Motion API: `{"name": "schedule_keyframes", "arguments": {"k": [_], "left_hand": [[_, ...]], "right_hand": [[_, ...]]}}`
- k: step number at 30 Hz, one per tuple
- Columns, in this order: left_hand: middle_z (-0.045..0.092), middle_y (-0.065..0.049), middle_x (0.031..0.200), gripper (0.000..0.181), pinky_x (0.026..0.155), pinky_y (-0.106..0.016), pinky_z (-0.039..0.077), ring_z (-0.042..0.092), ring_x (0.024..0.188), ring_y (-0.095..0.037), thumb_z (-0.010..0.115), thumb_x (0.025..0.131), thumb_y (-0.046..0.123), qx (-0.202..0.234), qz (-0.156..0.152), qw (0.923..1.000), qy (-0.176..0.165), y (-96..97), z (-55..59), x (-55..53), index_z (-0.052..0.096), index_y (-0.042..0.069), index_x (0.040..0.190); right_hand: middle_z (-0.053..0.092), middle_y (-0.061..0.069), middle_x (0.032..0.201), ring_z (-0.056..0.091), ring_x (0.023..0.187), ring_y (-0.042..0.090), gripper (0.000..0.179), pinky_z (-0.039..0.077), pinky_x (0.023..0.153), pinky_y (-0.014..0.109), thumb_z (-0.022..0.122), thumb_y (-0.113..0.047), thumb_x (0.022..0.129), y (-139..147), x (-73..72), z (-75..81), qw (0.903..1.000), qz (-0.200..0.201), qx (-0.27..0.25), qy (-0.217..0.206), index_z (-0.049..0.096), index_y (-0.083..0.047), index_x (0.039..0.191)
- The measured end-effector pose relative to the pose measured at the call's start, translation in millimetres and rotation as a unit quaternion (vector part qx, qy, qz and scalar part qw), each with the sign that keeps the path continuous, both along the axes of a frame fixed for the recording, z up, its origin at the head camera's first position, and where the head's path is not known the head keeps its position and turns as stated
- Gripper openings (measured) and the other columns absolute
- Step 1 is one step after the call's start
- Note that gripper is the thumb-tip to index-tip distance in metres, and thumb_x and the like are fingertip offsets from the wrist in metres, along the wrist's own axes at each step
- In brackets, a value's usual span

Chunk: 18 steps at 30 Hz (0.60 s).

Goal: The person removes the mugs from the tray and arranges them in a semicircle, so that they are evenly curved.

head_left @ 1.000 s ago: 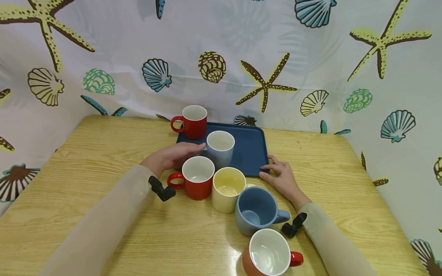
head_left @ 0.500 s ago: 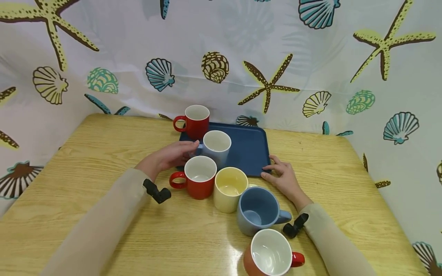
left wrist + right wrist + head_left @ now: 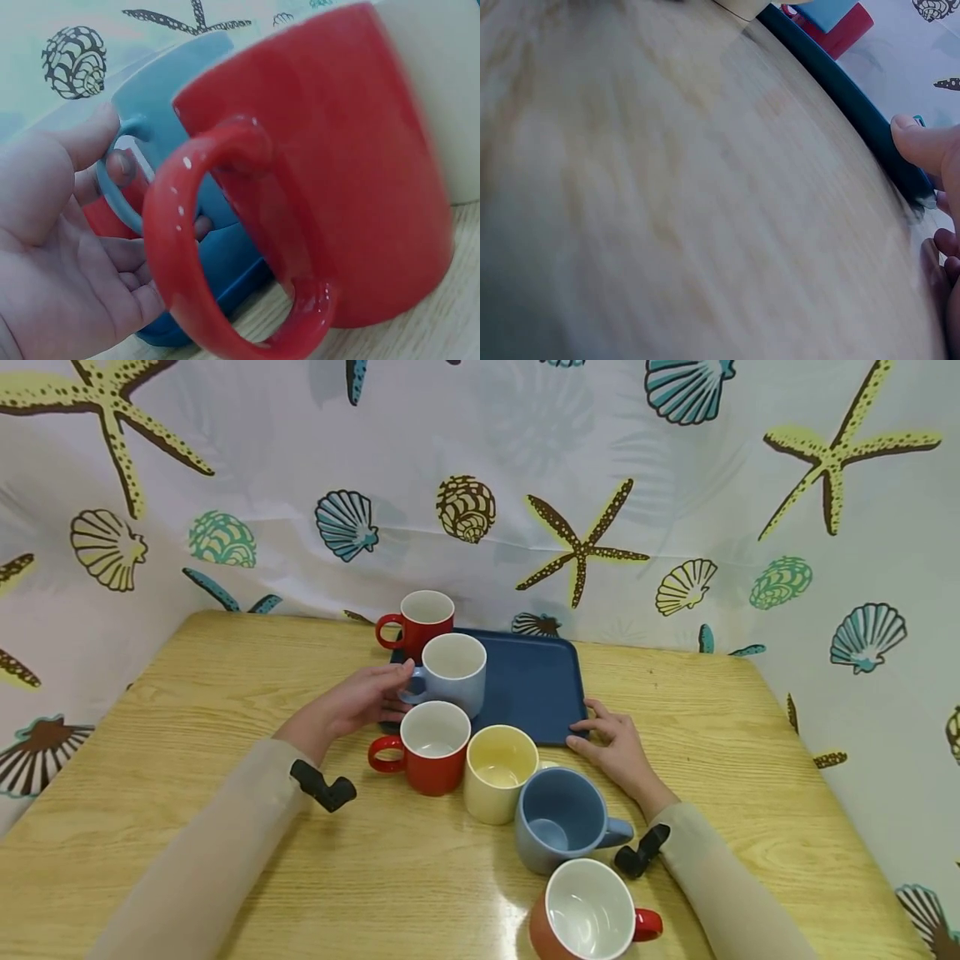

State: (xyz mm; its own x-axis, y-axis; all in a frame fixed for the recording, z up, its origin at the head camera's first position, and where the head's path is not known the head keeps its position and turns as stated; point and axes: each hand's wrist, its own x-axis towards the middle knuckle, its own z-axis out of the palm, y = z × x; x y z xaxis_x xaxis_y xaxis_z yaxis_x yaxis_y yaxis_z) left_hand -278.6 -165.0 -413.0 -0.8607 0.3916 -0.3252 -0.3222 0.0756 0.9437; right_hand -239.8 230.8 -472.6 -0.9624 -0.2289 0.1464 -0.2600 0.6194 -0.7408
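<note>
Lt-blue mug point(image 3: 459, 692), white inside; L hand point(image 3: 360, 700) pinching its handle point(image 3: 412, 697), R hand point(image 3: 617, 752) spread, touching tray point(image 3: 536, 689).

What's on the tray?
The back red mug stands far left on the tray. The pale blue mug is over it; the front red mug partly hides its base, so contact is unclear.

Light-blue mug point(image 3: 457, 690), white inside, upright, handle pointing left, over left half of flat navy tray point(image 3: 531, 683)
</note>
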Motion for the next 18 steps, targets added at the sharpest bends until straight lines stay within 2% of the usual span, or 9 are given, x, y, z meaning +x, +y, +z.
{"name": "schedule_keyframes", "arguments": {"k": [4, 10, 18], "left_hand": [[0.046, -0.011, 0.098, 0.044, 0.088, -0.037, 0.048, 0.049, 0.096, -0.027, 0.054, 0.088, 0.052, 0.019, 0.016, 0.9996, -0.011, -1.3, 2.2, 2.9, 0.047, 0.009, 0.081], [0.046, -0.011, 0.103, 0.044, 0.095, -0.04, 0.043, 0.048, 0.099, -0.028, 0.054, 0.088, 0.05, 0.025, 0.041, 0.9986, -0.02, -5.5, 3.8, 5.4, 0.048, 0.008, 0.084], [0.047, -0.016, 0.116, 0.046, 0.085, -0.031, 0.048, 0.048, 0.102, -0.031, 0.054, 0.088, 0.052, 0.018, 0.049, 0.9986, 0.002, -16.5, 7.1, 9.0, 0.048, 0.006, 0.082]], "right_hand": [[0.034, 0.002, 0.148, 0.03, 0.124, 0.028, 0.037, 0.027, 0.1, 0.053, 0.068, -0.038, 0.084, -0.2, -0.3, -0.6, 1.0, -0.001, 0.001, 0.0, 0.069, -0.012, 0.11], [0.034, 0.003, 0.148, 0.03, 0.123, 0.028, 0.036, 0.028, 0.099, 0.053, 0.068, -0.037, 0.084, -0.1, -0.1, -1.7, 1.0, -0.001, -0.005, 0.003, 0.069, -0.012, 0.109], [0.034, 0.003, 0.148, 0.03, 0.123, 0.028, 0.035, 0.028, 0.099, 0.053, 0.068, -0.037, 0.084, -0.1, -0.5, 0.0, 1.0, -0.001, -0.003, 0.004, 0.069, -0.012, 0.109]]}}
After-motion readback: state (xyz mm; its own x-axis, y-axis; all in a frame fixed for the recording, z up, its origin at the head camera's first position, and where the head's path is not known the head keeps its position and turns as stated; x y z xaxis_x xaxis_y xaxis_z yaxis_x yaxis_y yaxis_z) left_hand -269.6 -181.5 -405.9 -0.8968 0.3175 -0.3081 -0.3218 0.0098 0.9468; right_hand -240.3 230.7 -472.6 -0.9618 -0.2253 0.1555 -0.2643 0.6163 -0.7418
